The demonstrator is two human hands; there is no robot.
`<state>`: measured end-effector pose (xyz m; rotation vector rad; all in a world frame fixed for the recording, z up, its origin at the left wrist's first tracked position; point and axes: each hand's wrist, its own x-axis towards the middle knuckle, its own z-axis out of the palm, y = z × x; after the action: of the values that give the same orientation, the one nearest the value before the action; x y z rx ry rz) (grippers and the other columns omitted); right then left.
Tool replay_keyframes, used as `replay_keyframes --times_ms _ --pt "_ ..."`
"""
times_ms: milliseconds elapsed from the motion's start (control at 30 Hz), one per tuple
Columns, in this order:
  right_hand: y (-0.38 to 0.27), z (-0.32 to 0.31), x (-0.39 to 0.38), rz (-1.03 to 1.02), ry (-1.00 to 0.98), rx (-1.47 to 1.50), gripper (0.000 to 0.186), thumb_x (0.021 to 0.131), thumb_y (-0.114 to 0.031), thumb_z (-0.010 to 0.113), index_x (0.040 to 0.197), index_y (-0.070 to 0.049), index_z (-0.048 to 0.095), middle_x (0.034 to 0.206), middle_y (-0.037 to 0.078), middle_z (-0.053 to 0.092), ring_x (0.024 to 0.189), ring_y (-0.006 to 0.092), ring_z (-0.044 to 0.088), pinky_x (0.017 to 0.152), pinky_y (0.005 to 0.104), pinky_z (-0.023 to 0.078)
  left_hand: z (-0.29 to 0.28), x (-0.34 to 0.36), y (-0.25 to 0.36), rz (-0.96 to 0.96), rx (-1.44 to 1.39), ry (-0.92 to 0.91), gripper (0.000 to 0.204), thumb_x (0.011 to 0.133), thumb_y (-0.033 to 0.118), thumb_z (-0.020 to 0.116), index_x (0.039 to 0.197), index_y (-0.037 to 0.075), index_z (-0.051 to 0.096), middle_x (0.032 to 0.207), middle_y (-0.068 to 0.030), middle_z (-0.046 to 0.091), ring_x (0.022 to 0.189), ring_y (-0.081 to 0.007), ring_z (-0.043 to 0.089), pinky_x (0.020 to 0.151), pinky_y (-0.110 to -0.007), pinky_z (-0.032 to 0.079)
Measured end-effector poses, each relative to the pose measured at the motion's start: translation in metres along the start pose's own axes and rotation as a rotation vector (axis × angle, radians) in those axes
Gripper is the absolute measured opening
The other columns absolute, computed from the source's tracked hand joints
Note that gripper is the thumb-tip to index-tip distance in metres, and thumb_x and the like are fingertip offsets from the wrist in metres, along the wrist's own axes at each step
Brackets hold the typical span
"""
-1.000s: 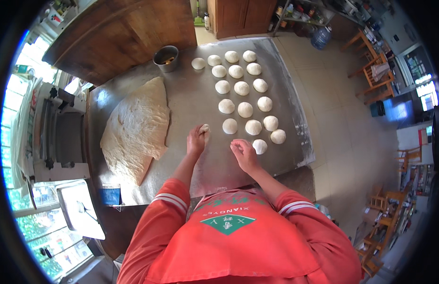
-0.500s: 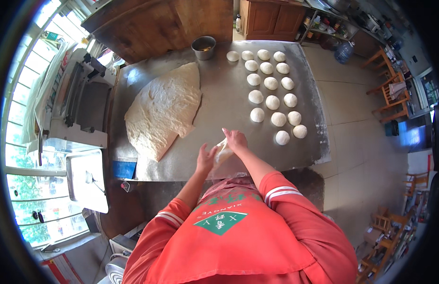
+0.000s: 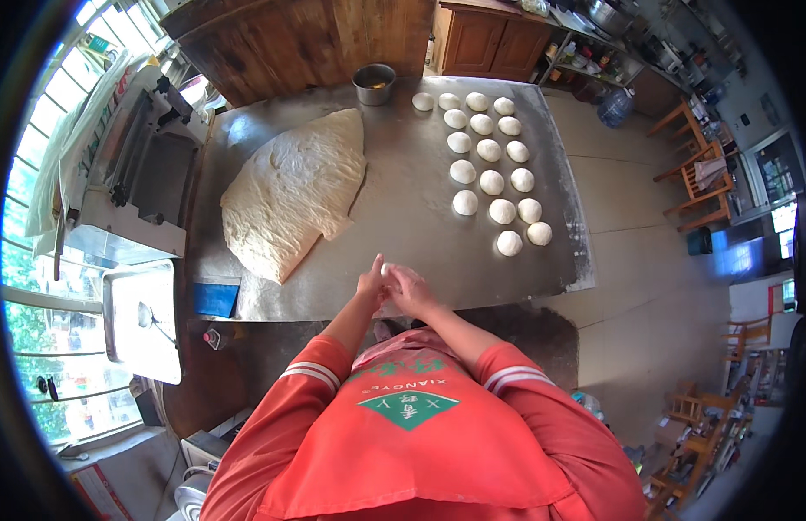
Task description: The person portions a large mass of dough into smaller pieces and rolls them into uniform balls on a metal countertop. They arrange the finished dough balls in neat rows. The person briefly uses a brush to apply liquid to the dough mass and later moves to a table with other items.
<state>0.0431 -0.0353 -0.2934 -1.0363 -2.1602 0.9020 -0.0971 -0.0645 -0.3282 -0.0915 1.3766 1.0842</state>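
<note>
My left hand and my right hand are pressed together over the table's near edge. Between them they hold a piece of dough; only a small pale bit shows, as the fingers cover the rest. Left of my hands lies a large, flat mass of dough with a torn right edge. To the right, several round dough balls sit in rough rows on the metal table, spaced apart.
A metal pot stands at the table's far edge. The blue scraper lies at the near left corner. Left of the table are a machine with rollers and a white tray. A wooden panel borders the back.
My hands have come together and closed around the dough piece, which hung stretched between them before. The view has shifted slightly; the dough mass and balls stay put on the table.
</note>
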Motion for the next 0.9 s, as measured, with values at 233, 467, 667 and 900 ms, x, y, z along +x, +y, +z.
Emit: replay_keyframes --times_ms 233,467,667,900 --pt "-0.018 -0.059 0.024 0.71 0.072 0.466 0.046 0.099 -0.043 0.049 0.089 -0.001 0.062 0.079 0.022 0.065 0.081 0.0406 0.063 0.072 0.0468 0.049 0.042 -0.1 0.033 0.369 -0.033 -0.33 0.045 0.093 0.025 0.066 0.123 -0.005 0.049 0.111 -0.0128 0.06 0.101 -0.0222 0.062 0.087 -0.036 0.052" --pt "-0.146 -0.118 0.04 -0.383 0.22 -0.16 0.027 0.095 -0.025 0.06 0.08 -0.004 0.053 0.071 0.013 0.062 0.067 0.035 0.063 0.057 0.0451 0.049 0.036 -0.169 0.085 0.008 -0.359 -0.567 0.045 0.101 0.023 0.047 0.138 -0.002 0.043 0.129 -0.0148 0.055 0.12 -0.0247 0.054 0.106 -0.036 0.042" --pt "-0.195 -0.17 0.098 0.18 -0.007 0.036 0.044 0.083 -0.038 0.075 0.1 -0.004 0.054 0.078 0.007 0.063 0.074 0.0225 0.065 0.065 0.0364 0.051 0.045 -0.228 0.118 0.564 -0.074 -0.76 0.051 0.094 0.006 0.045 0.143 -0.002 0.04 0.131 -0.0121 0.056 0.12 -0.0224 0.055 0.103 -0.033 0.043" --pt "-0.191 -0.136 0.091 0.197 0.059 1.361 0.057 0.101 -0.05 0.043 0.127 0.0 0.052 0.116 0.012 0.061 0.111 0.0182 0.056 0.1 0.0338 0.043 0.071 -0.245 0.144 1.082 0.147 -0.263 0.029 0.099 0.02 0.058 0.116 -0.003 0.059 0.092 -0.0068 0.068 0.084 -0.0128 0.064 0.075 -0.027 0.052"
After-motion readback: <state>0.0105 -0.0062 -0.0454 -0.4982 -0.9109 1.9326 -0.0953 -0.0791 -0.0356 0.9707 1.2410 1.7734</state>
